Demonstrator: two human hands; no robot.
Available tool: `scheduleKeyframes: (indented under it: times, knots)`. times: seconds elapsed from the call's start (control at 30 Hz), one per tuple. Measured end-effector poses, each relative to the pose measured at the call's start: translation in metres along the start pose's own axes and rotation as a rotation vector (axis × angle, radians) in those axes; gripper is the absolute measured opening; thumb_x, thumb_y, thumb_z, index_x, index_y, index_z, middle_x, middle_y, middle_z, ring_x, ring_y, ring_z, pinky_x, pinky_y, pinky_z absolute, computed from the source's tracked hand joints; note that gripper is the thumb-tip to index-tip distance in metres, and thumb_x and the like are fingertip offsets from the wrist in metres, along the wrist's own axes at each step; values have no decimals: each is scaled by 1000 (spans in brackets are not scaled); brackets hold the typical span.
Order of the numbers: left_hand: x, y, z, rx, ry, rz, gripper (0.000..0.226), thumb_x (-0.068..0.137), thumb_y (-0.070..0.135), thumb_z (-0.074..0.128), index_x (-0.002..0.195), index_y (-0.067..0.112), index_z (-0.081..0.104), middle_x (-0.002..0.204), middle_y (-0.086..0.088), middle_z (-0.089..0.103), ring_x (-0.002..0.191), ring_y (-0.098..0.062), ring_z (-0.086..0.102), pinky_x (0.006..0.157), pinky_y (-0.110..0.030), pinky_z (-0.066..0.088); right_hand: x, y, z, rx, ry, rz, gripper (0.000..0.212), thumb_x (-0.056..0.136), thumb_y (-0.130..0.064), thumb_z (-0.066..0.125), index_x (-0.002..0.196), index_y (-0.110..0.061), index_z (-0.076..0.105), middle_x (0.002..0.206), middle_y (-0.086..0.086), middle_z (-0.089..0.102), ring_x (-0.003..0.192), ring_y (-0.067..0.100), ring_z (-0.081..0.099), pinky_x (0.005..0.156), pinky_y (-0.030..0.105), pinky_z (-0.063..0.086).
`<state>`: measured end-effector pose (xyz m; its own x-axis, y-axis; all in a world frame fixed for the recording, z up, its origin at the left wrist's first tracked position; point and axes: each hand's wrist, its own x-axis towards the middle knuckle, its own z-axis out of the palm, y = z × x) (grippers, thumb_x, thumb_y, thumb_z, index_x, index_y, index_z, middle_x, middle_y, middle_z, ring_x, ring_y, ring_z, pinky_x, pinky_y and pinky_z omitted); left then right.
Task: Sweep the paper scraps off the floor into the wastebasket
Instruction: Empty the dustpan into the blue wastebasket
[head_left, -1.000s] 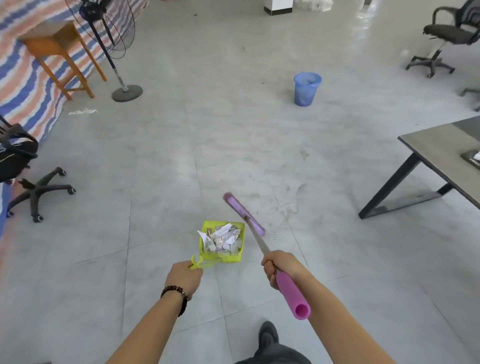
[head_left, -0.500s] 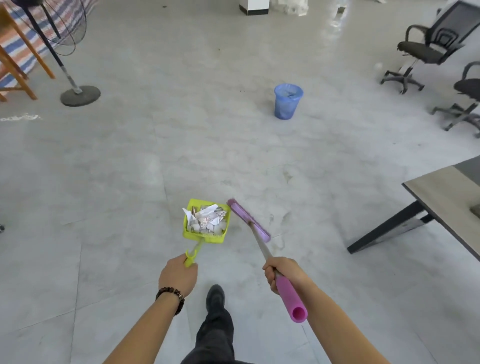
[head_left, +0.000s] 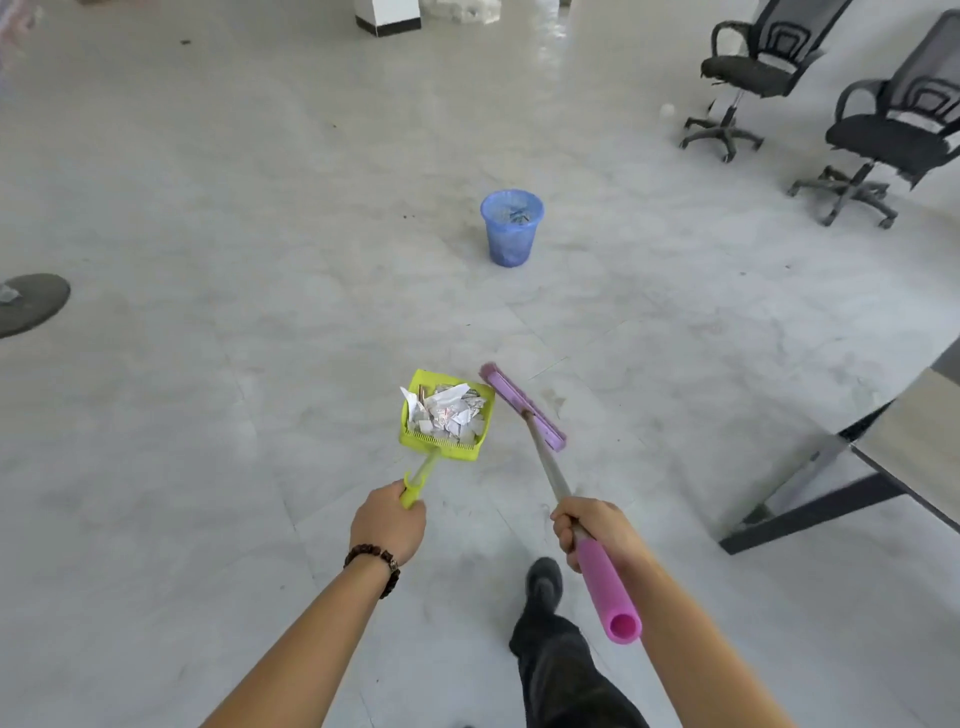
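- Head view, looking down and ahead over a grey tiled floor (head_left: 234, 218).
- Left hand (head_left: 387, 525): fingers curled round the end of the dustpan (head_left: 441, 448) handle, a full grip. Bead bracelet (head_left: 376, 561) on that wrist.
- Dustpan: yellow-green, long axis runs from the handle at the hand up and slightly right, pan end pointing away from the person. I can't tell whether it is off the floor.
- Scraps (head_left: 449, 413): a heap of white torn paper fills the pan, and some pieces stand above its rim.
- Right hand (head_left: 592, 530): closed round the broom (head_left: 551, 475) where the metal shaft meets the pink grip.
- Broom: long axis runs diagonally, with the open grip end low and right towards the camera and the shaft going up and left to the purple head. The head bar lies across the shaft, upper left to lower right. Its upper-left end is just beside the pan's far right corner. I can't tell whether they touch, or whether the head touches the floor.
- Wastebasket (head_left: 511, 228): blue and upright, with a liner bag. It is well apart from the pan, ahead and slightly right. There is something dark at the bottom, too small to identify.
- Leg and dark shoe (head_left: 543, 582) between the forearms.
- Rest: two black office chairs (head_left: 748, 73) at upper right, a table (head_left: 914, 436) at the right edge, and a round fan base (head_left: 31, 304) at the left edge.
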<state>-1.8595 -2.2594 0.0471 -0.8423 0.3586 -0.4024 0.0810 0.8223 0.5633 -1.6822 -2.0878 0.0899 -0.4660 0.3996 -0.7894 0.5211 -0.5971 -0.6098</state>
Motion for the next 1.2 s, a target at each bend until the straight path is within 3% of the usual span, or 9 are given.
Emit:
scheduleKeyframes:
  times: [0.13, 0.5, 0.77, 0.87, 0.97, 1.03, 1.2]
  knots:
    - [103, 52, 4, 16, -12, 49, 16, 87, 17, 50, 77, 8, 59, 57, 1, 47, 54, -22, 42, 50, -26, 31, 76, -71, 4, 34, 0, -27, 14, 79, -5, 54, 65, -3, 53, 60, 11, 46, 45, 16, 40, 41, 24, 34]
    - [356, 230, -46, 52, 7, 60, 18, 86, 18, 53, 76, 6, 61, 55, 1, 46, 51, -20, 40, 49, -26, 30, 258, -343, 11, 125, 57, 11, 16, 76, -5, 56, 60, -7, 55, 59, 9, 52, 51, 18, 42, 44, 25, 32]
    - [534, 304, -70, -17, 35, 114, 18, 89, 14, 52, 72, 6, 55, 55, 0, 45, 49, -19, 39, 46, -25, 27, 374, -493, 47, 191, 85, 6, 30, 76, -12, 60, 46, -15, 57, 61, 5, 52, 51, 15, 44, 39, 24, 35]
    - [607, 328, -82, -90, 45, 119, 17, 90, 15, 51, 76, 5, 56, 56, 0, 45, 50, -19, 39, 47, -27, 29, 414, -549, 69, 344, 90, -21, 17, 79, -9, 60, 62, -11, 59, 61, 3, 51, 49, 12, 43, 35, 20, 32]
    - [669, 361, -110, -56, 9, 172, 22, 90, 14, 50, 69, 20, 49, 56, 1, 44, 51, -19, 40, 46, -27, 28, 439, -609, 94, 450, 100, -20, 5, 85, -7, 57, 82, -9, 54, 58, -1, 50, 42, 7, 45, 32, 18, 31]
    - [708, 388, -133, -32, -6, 239, 27, 89, 13, 51, 66, 26, 43, 55, 2, 43, 51, -19, 40, 46, -27, 27, 453, -648, 109, 492, 105, -39, 4, 87, -6, 55, 85, -9, 53, 57, -2, 49, 40, 6, 45, 32, 17, 31]
    - [805, 447, -159, 104, -18, 375, 14, 88, 14, 51, 80, 26, 53, 55, 2, 46, 56, -24, 45, 47, -28, 31, 492, -707, 126, 665, 120, -76, 2, 89, -7, 52, 90, -9, 51, 56, -3, 47, 38, 5, 42, 31, 16, 30]
